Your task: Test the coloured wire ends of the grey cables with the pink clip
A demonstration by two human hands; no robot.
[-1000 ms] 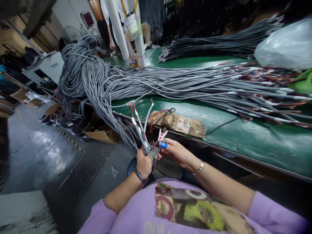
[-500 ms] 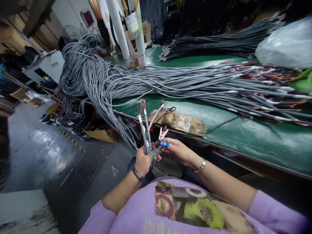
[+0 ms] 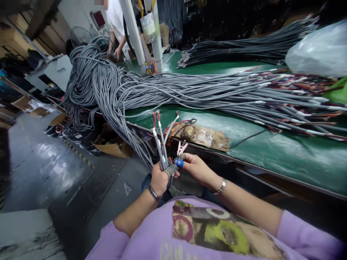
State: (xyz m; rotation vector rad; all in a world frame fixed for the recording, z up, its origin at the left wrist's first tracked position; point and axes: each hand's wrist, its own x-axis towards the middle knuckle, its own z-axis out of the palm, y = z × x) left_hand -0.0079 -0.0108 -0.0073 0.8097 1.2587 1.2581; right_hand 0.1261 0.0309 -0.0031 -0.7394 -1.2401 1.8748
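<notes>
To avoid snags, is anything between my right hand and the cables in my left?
Only the thumb of your left hand, across the cables beside your right hand. Nothing else visible; the pink clip stands beyond.

Near the centre, the left hand (image 3: 159, 178) hides from me part of the cables (image 3: 159, 147). What the right hand (image 3: 199, 169) fingers is too small for me to tell. I lose the plastic bag (image 3: 320, 48) past the right edge, the shirt (image 3: 146, 231) lettering at the bottom, a co-worker (image 3: 116, 21) at upper left.

Left hand (image 3: 159, 177) is gripping gray cables (image 3: 159, 150) (red wires (image 3: 158, 116) are poking out), right hand (image 3: 199, 169) is sitting close beside it
</notes>
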